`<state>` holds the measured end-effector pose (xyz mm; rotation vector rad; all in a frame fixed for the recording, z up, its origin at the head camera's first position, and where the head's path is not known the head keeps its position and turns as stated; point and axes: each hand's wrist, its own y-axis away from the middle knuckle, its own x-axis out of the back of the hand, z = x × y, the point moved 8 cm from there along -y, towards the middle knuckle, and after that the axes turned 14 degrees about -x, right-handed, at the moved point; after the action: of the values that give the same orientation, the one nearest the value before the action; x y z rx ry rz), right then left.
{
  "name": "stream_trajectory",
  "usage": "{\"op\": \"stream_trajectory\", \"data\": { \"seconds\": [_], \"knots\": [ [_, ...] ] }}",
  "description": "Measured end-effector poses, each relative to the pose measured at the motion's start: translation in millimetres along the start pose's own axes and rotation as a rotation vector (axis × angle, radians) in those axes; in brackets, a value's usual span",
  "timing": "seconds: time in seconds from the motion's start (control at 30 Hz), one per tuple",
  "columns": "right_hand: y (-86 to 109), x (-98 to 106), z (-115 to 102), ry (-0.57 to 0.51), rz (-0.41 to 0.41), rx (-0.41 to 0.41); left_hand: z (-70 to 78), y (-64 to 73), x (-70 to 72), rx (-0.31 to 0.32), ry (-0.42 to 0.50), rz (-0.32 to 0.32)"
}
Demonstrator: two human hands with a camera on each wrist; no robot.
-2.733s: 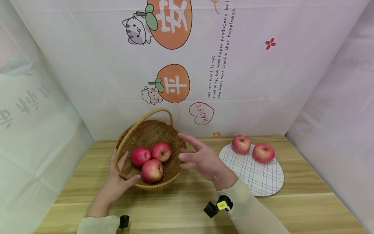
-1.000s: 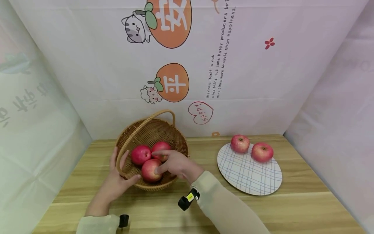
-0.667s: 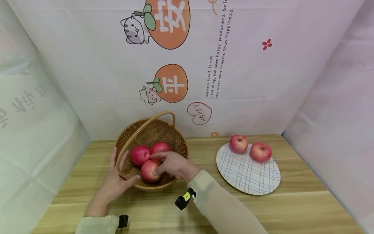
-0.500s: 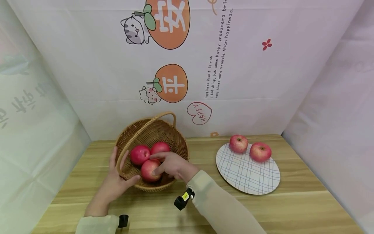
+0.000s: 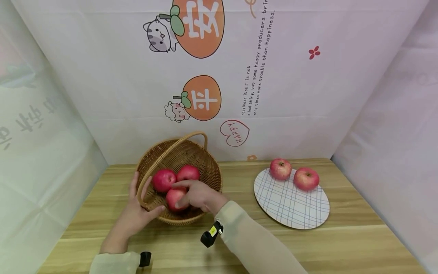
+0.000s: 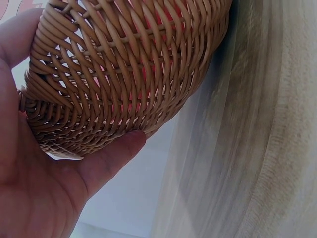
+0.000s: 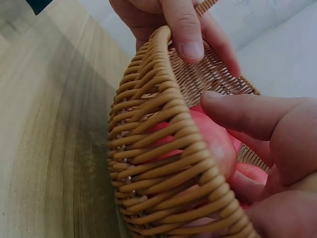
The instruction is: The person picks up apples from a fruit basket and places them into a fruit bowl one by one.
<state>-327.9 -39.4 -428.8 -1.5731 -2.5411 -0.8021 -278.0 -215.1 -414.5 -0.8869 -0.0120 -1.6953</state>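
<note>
A round wicker basket [image 5: 181,154] with an arched handle leans toward the viewer in the head view, three red apples inside. My left hand [image 5: 131,215] grips its left rim; in the left wrist view the thumb lies along the weave [image 6: 124,64]. Inside the basket, my right hand [image 5: 201,195] holds the front apple [image 5: 173,198], thumb near and index finger across its top. The right wrist view shows that apple [image 7: 215,141] partly behind the basket rim, other fingers reaching under it. Behind it sit a left apple [image 5: 163,180] and a back apple [image 5: 189,172].
To the right, an oval white board with blue grid lines [image 5: 291,209] lies on the wooden table [image 5: 356,236]. Two more apples, one further back [image 5: 280,169] and one nearer [image 5: 306,179], rest on its far part. A printed white cloth [image 5: 291,114] rises behind.
My right hand came from outside the basket's right rim into the basket and onto the front apple. That apple has turned slightly under the fingers. My left hand stays on the rim.
</note>
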Motion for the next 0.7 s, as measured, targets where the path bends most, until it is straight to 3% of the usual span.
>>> {"op": "stream_trajectory", "data": {
  "seconds": [0.17,0.5,0.7],
  "knots": [
    [-1.9,-4.8,-1.1,0.02,-0.014,0.011,-0.5,0.1,0.8,0.002,-0.035,-0.001],
    [-3.5,-11.4,-4.8,0.057,-0.012,0.034,2.8,2.0,1.4,-0.028,-0.196,-0.012],
    [-4.2,-11.5,-4.2,0.039,-0.013,0.066,1.7,2.3,0.8,-0.007,-0.145,-0.008]
  ]
}}
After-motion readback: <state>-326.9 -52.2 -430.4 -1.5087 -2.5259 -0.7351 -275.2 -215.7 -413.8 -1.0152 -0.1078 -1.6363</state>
